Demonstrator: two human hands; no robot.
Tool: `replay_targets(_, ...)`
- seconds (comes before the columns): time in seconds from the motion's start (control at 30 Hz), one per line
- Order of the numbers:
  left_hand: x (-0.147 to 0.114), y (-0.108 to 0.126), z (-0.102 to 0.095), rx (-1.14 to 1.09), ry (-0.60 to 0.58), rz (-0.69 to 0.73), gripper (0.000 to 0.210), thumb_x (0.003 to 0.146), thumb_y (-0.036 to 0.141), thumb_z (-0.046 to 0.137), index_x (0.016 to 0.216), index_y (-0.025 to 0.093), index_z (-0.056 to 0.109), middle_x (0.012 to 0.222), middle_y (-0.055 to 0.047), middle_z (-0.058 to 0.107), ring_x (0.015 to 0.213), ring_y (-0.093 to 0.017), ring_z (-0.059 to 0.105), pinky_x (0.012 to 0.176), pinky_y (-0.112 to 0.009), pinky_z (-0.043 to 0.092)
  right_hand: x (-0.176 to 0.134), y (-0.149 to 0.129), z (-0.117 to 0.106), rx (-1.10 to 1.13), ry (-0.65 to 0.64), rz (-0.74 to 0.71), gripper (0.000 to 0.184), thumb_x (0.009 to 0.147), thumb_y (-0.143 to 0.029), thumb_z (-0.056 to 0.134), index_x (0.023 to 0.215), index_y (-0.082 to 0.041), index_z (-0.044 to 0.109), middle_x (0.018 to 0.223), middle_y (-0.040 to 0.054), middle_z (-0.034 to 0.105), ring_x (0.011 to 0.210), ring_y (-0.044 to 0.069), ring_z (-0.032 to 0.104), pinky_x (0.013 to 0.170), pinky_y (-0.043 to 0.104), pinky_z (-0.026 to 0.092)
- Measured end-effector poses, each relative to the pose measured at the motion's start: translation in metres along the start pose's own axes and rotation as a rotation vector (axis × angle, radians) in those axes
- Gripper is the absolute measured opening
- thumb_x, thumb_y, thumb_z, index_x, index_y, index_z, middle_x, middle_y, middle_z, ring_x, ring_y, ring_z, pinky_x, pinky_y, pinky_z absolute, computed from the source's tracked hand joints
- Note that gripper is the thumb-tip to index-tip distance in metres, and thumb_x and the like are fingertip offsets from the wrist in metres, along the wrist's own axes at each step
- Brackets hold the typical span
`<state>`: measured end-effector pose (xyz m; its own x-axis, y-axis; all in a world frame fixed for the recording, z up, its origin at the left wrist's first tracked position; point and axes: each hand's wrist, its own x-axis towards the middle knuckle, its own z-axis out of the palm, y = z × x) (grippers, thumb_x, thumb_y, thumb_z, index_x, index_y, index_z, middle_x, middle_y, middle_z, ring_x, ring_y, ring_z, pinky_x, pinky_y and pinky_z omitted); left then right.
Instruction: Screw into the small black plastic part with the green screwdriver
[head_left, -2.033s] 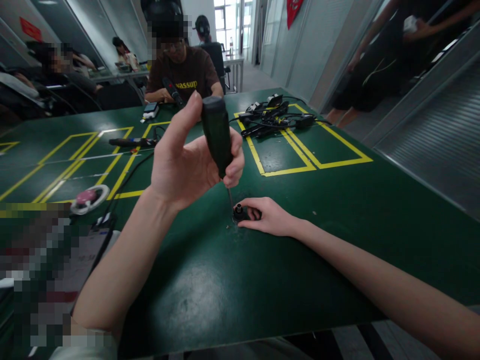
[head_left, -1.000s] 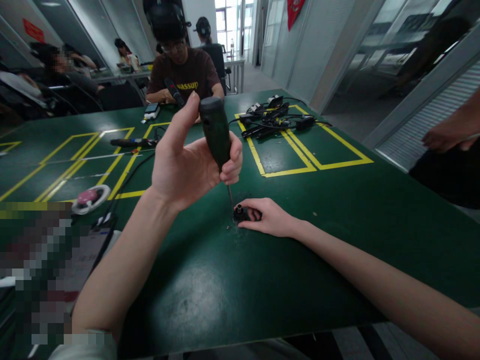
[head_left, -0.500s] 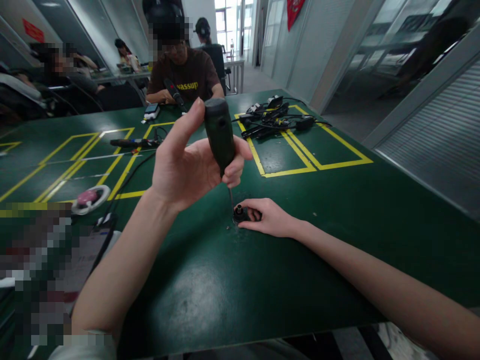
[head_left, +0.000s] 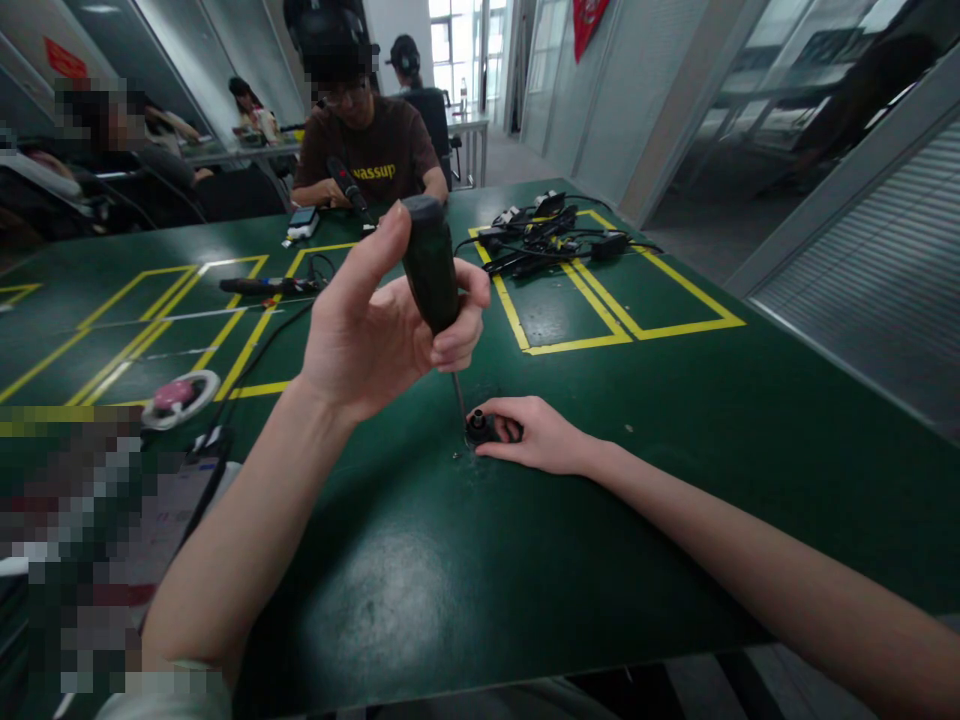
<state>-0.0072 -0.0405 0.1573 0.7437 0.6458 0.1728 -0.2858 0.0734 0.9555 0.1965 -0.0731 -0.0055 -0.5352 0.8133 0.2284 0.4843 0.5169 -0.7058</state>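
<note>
My left hand (head_left: pixel 382 310) is closed around the dark handle of a screwdriver (head_left: pixel 433 265), thumb near the top of the handle and fingers about its lower half. The thin shaft points down and leans slightly, its tip beside a small black part (head_left: pixel 480 425) with a raised round post. My right hand (head_left: pixel 540 435) pinches that black part against the green tabletop between thumb and fingers. Whether the tip sits in a screw I cannot tell. A tiny metal piece, perhaps a screw (head_left: pixel 456 456), lies just left of the part.
A heap of black cables and adapters (head_left: pixel 551 240) lies at the back right on yellow tape outlines. At left are another screwdriver-like tool (head_left: pixel 262 287), a white ring with a pink centre (head_left: pixel 180 398) and a black cord. A person (head_left: pixel 367 150) sits across the table.
The screwdriver handle has tipped a little to the left and down, and my left fingers have shifted with it. My right hand and the black part stay where they were.
</note>
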Motion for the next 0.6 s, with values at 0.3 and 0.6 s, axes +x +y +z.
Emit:
replay_targets(0.3,0.0017,0.0021,0.0007,-0.036,-0.003,-0.036,0.078,0.083,0.088,0.045,0.065,0.015,0.063,0.054,-0.002,0.046,0.052,-0.011,0.047,0.051,-0.025,0.041,-0.0003,0.0003,0.0001,0.01,-0.001,-0.001,0.036,0.088,-0.037,0.081,0.114,-0.015,0.071,0.069,-0.0038,0.063,0.057,0.011,0.052,0.063,0.025,0.041)
replay_targets(0.6,0.0017,-0.0019,0.0011,-0.008,0.026,0.013,0.069,0.079,0.085,0.055,0.076,0.016,0.058,0.062,-0.002,0.056,0.053,-0.012,0.054,0.05,-0.025,0.043,-0.0004,0.0011,0.001,0.015,-0.001,0.013,0.037,0.087,-0.037,0.081,0.115,-0.015,0.071,0.069,-0.0042,0.062,0.056,0.011,0.051,0.062,0.025,0.041)
